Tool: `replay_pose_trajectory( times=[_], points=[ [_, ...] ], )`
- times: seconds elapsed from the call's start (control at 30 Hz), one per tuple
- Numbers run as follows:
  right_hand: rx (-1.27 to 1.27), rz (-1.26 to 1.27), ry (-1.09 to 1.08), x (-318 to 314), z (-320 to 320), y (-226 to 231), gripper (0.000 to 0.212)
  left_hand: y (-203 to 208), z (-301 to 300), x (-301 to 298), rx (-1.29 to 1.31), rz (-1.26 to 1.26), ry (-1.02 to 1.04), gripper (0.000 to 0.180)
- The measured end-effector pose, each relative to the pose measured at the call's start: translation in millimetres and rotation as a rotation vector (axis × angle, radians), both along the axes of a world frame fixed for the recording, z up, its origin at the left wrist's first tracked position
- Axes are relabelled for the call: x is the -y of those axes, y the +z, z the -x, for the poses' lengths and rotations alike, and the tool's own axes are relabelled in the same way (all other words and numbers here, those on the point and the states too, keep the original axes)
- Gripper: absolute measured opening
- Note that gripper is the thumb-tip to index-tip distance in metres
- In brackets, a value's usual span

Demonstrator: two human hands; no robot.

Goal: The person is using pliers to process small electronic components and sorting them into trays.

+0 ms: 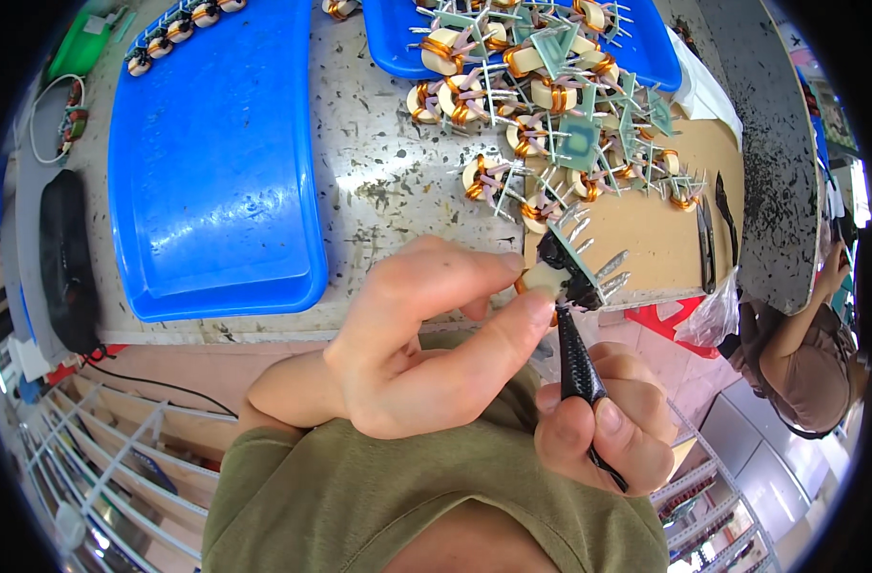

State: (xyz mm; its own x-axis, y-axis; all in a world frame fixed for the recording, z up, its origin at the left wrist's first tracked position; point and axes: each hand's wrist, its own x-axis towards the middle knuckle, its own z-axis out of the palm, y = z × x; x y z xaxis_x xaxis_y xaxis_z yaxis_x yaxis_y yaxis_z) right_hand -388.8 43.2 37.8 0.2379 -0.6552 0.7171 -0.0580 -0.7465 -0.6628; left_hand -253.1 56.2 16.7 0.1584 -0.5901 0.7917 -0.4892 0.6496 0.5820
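Note:
My left hand [426, 334] pinches a toroidal coil [543, 279] between thumb and forefinger. The coil is cream with copper winding, and black, glue-like material covers the side against its small green circuit board [577, 256]. Silvery pins stick out from the board to the right. In my right hand [608, 420], the fingers are wrapped round a slim black tool [577, 361] with a textured surface. Its upper tip meets the black material at the coil's lower edge; what kind of tip it has is hidden. Just beyond my hands lies a heap of similar coils [560, 100].
A blue tray [216, 181] at the left carries a row of coils [180, 31] along its far end. Another blue tray [388, 43] lies under the heap. Tweezers [707, 244] rest on brown cardboard [646, 234]. A black case [68, 263] is far left; another person [803, 368] sits at right.

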Motion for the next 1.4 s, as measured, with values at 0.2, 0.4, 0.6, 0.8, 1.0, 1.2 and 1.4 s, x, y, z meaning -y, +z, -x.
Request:
replay_pose_trajectory(
  times=[0.2,0.4,0.6,0.8,1.0,1.2,1.4],
  points=[
    [-0.015,-0.004,0.012,0.6,-0.3,2.1,0.033,-1.3,1.2,0.1,-0.034,0.026,0.004,0.023],
    [0.011,0.008,0.01,-1.5,-0.3,-1.1,0.032,-0.3,0.3,-2.1,-0.027,0.005,0.016,0.023],
    [-0.016,0.006,0.033,0.6,-2.0,2.4,0.033,-2.8,-1.1,-1.8,-0.034,0.026,0.014,0.023],
    [0.001,0.026,-0.002,-0.9,0.5,-3.0,0.032,-0.3,0.4,0.7,-0.049,0.041,0.029,0.022],
    [-0.007,0.016,0.022,-1.3,-0.5,-0.1,0.031,-1.4,0.6,-2.1,-0.066,0.015,0.017,0.023],
    [-0.032,0.026,0.039,1.4,-2.9,2.7,0.031,-3.5,-0.8,0.0,-0.042,0.049,-0.005,0.023],
    [0.014,0.031,-0.013,-0.5,-1.0,-1.0,0.031,1.0,-2.2,-3.6,-0.092,-0.079,-0.015,0.026]
  ],
)
